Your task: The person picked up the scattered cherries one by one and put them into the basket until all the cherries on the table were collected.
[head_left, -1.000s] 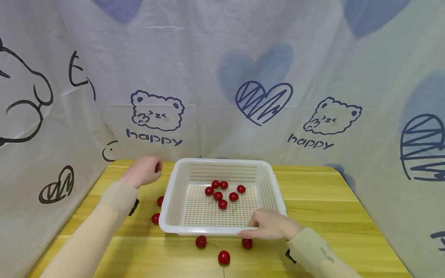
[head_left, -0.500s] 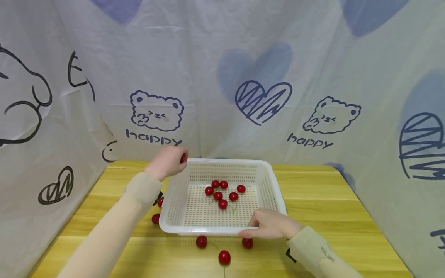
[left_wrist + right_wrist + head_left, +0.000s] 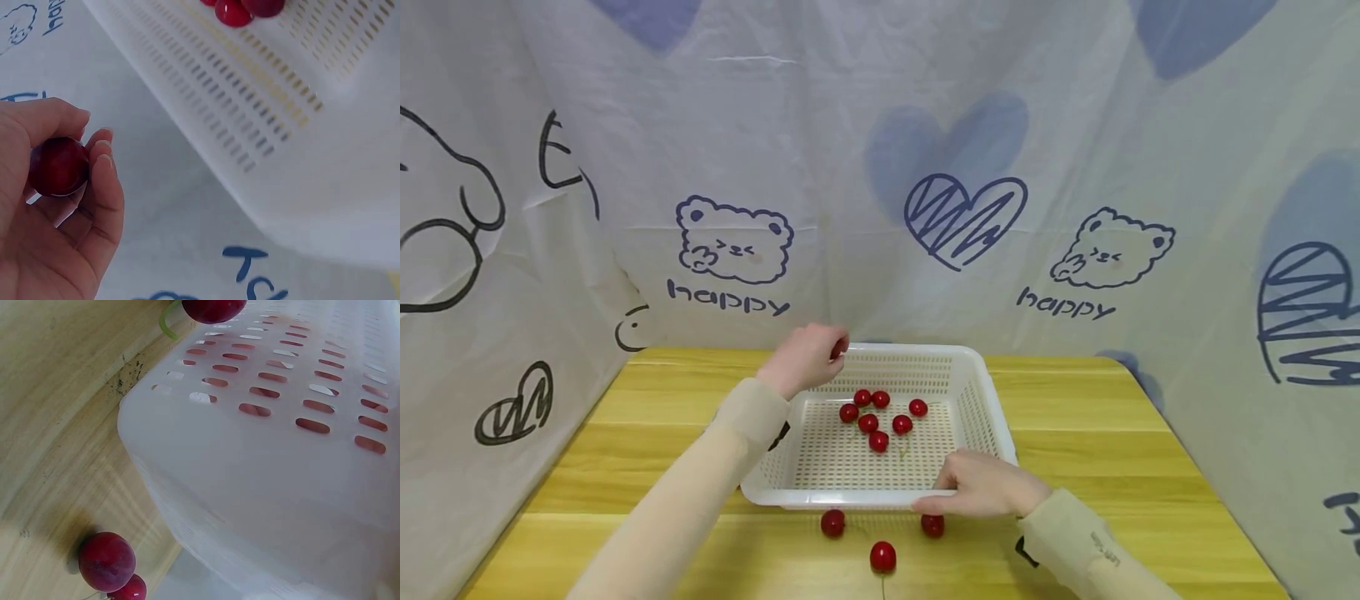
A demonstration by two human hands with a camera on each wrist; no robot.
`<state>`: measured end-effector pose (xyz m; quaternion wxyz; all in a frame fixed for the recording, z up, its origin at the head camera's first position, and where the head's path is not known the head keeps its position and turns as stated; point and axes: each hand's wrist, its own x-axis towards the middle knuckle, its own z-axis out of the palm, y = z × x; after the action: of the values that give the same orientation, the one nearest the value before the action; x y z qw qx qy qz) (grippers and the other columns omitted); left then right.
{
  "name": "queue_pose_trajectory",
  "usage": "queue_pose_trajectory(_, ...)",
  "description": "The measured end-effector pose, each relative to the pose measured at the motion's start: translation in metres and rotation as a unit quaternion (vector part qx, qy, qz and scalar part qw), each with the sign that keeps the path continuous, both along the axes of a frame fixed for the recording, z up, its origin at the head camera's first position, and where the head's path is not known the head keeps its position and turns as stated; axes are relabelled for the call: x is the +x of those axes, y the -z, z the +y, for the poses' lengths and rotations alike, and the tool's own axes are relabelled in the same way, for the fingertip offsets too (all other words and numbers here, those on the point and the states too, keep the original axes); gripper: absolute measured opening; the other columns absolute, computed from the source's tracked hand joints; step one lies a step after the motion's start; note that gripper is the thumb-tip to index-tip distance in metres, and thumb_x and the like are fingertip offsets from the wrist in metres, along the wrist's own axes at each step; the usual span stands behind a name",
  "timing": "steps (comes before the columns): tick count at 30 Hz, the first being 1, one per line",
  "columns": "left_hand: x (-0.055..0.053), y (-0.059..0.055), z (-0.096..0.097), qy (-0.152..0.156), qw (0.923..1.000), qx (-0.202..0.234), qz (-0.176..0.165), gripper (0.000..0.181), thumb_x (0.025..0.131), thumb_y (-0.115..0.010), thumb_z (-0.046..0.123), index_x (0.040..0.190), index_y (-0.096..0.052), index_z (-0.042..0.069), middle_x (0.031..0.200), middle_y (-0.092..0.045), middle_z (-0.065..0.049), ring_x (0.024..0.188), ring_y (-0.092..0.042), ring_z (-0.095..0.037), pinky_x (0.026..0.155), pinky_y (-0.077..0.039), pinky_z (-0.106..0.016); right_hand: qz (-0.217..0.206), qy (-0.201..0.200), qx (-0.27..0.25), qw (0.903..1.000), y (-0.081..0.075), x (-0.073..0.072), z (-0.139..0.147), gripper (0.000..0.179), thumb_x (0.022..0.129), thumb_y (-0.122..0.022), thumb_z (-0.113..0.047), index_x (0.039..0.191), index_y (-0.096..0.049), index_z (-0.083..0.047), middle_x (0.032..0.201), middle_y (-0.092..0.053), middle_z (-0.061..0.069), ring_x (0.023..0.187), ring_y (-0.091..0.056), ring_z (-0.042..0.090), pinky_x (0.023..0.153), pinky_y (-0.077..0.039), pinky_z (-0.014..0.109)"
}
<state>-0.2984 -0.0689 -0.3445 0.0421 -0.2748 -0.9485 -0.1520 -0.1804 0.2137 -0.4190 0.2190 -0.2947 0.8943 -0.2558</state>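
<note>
In the head view a white plastic basket (image 3: pixel 871 498) with slotted walls stands on the table. Several red cherries (image 3: pixel 878 442) lie on its floor. My left hand (image 3: pixel 805 357) is above the basket's far left corner. Between its thumb and curled fingers it holds a dark red cherry (image 3: pixel 59 167), plain in the left wrist view. At the basket's front rim, toward the right, my right hand (image 3: pixel 983 485) grips the edge, thumb outside and fingers inside. A cherry (image 3: pixel 932 525) sits on the table just below that hand.
Two more cherries lie before the basket, one near its front wall (image 3: pixel 832 523), the other closer to me (image 3: pixel 883 557) with its stem showing. The wooden table (image 3: pixel 1090 433) extends right of the basket. A patterned white cloth (image 3: pixel 850 167) hangs behind and at both sides.
My left hand has moved right, from beside the basket to over its far left corner. Its forearm now covers the cherries left of the basket. The right hand keeps its place.
</note>
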Motion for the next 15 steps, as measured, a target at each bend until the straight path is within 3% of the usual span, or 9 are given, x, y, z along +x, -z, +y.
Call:
queue_pose_trajectory(6,0.002,0.012,0.013,0.011,0.9999,0.010,-0.003,0.004,0.093,-0.065,0.011,0.095,-0.063,0.008,0.081,-0.063,-0.002,0.072,-0.055,-0.016,0.068,-0.048,-0.029,0.004,0.000,0.003,1.0000,0.000,0.000,0.001,0.066,0.091,-0.058,-0.066,0.062,-0.071,-0.009,0.045,-0.033,-0.017,0.045,-0.020,0.001,0.045,-0.019,0.019)
queue_pose_trajectory(15,0.002,0.029,0.026,-0.002,0.9991,0.025,-0.033,0.005,0.094,-0.065,0.011,0.098,-0.062,0.011,0.083,-0.062,-0.001,0.075,-0.056,-0.017,0.071,-0.050,-0.029,0.005,-0.002,0.002,1.0000,0.000,0.000,0.001,0.065,0.092,-0.058,-0.066,0.062,-0.071,-0.009,0.045,-0.034,-0.017,0.044,-0.021,0.000,0.045,-0.019,0.019)
